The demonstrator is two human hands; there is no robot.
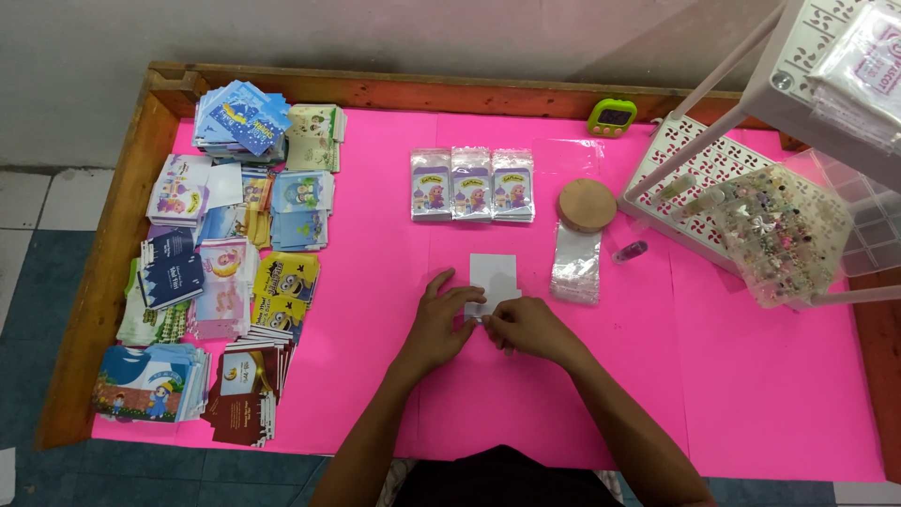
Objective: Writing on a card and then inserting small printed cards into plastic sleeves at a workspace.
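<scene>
A pink-covered table [751, 376] with a raised wooden rim fills most of the frame, giving a bright flat bed on which small pieces show up well. Down the left side lie stacks of colourful printed envelopes [225, 272], sorted by design into separate piles so each kind stays apart. At the upper right stands a white perforated rack [699, 164] with a clear box of small trinkets [784, 230] on it, within reach. At upper centre three filled clear packets [472, 184] lie side by side in a row, and right of centre sits a pile of empty clear sleeves [575, 263] below a round wooden disc [587, 205]. At centre, the left hand [441, 319] and right hand [530, 329] meet, fingertips pinched together on the lower edge of a small white card [495, 277] that lies flat on the table, steadying it
</scene>
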